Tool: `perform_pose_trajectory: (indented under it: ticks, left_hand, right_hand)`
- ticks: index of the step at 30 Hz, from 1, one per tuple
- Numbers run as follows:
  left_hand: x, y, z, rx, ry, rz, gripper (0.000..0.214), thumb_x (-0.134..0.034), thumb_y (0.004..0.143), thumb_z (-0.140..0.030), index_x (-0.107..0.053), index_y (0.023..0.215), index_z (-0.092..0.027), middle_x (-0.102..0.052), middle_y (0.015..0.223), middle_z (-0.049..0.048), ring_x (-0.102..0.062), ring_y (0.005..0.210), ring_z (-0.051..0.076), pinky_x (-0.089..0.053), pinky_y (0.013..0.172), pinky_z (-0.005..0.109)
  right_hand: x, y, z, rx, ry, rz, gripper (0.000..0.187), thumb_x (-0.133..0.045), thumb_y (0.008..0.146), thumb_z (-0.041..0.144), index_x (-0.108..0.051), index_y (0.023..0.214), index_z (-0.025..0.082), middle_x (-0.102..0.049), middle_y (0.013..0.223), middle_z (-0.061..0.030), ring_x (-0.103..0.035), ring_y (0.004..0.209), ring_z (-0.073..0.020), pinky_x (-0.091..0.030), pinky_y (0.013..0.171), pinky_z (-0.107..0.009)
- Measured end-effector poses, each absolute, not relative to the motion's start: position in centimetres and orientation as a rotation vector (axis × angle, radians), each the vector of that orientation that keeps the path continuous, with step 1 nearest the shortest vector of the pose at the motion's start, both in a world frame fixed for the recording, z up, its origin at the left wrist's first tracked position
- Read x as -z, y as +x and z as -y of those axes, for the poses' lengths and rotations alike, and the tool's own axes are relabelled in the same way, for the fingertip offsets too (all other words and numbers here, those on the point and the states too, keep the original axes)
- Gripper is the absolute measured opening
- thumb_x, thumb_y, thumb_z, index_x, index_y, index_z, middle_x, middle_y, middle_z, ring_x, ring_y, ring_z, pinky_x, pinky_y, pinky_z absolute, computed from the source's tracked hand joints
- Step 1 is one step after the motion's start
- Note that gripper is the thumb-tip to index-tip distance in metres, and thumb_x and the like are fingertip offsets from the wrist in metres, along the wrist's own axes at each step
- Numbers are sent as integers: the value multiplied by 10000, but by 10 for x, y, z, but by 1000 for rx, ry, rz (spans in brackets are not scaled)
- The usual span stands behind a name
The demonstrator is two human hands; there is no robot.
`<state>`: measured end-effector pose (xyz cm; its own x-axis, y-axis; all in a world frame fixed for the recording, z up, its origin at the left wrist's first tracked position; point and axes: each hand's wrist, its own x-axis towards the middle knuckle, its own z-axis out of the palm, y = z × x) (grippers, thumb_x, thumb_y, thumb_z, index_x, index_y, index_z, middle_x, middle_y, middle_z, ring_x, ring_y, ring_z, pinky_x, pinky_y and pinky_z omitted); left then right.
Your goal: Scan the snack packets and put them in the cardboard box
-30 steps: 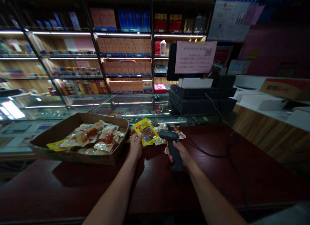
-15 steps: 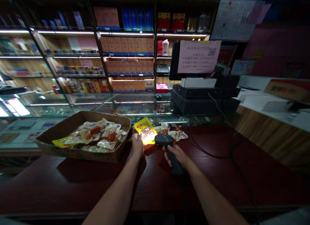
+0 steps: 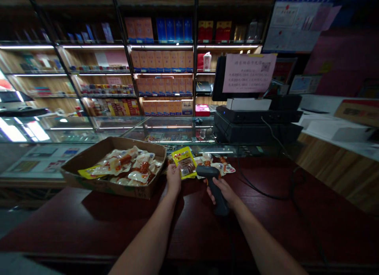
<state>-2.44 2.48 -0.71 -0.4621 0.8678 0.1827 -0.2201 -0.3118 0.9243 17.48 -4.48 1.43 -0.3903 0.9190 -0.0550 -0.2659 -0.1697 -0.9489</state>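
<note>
My left hand (image 3: 174, 179) is closed on the lower left edge of a yellow snack packet (image 3: 185, 161) with a clear window, tilted up over the table. My right hand (image 3: 222, 191) is wrapped round the grip of a dark barcode scanner (image 3: 217, 194), whose head points left at the packet's lower right side. Behind the scanner, several clear vacuum-packed snacks (image 3: 226, 168) with brown contents lie on the table. Left of my left hand stands a shallow cardboard box (image 3: 142, 192) holding many similar packs and a yellow packet (image 3: 91, 172).
The dark red table (image 3: 195, 235) spans the front. A black cable (image 3: 266, 195) runs over its right side. Behind it are a glass counter (image 3: 166, 127), a monitor with a pink paper notice (image 3: 248, 73), and a dark cash drawer (image 3: 254, 129). Stocked shelves line the back wall.
The scanner's bright light on the yellow packet has gone out. The whole view has shifted slightly; both hands keep their holds.
</note>
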Motion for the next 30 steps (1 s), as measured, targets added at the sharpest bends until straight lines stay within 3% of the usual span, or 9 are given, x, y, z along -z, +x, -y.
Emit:
perform_pose_trajectory:
  ticks: [14, 19, 24, 30]
  left_hand:
    - [-118, -182, 3, -2016, 1347, -1996, 265, -569, 667, -338, -669, 789, -125, -673, 694, 76, -616, 638, 202, -465, 599, 291]
    - [-120, -221, 1, -1894, 1498, -2171, 258, -536, 678, -257, -683, 854, -140, -692, 790, 87, -633, 739, 223, -478, 732, 333]
    - [-121, -207, 3, -2074, 1806, -2101, 309, -495, 709, -180, -627, 985, -138, -635, 1076, 116, -567, 1032, 223, -403, 939, 358]
    - [-91, -126, 7, -1942, 2036, -1751, 262, -454, 792, -199, -578, 1019, -156, -619, 1082, 100, -565, 1023, 198, -433, 910, 350]
  right_hand:
    - [-87, 82, 30, -1689, -691, 1249, 414, -587, 711, 549, -538, 808, 150, -602, 526, 9, -506, 351, -95, -436, 336, -212]
    - [-94, 37, 30, -1749, -609, 1284, 434, -584, 696, 568, -539, 811, 152, -592, 499, 16, -503, 347, -96, -441, 340, -212]
    - [-89, 25, 37, -1790, -582, 1310, 478, -604, 666, 576, -531, 882, 155, -597, 498, 28, -506, 345, -95, -440, 331, -203]
    - [-78, 64, 33, -1636, -726, 1202, 432, -621, 664, 564, -520, 762, 156, -594, 503, 18, -505, 343, -90, -449, 330, -204]
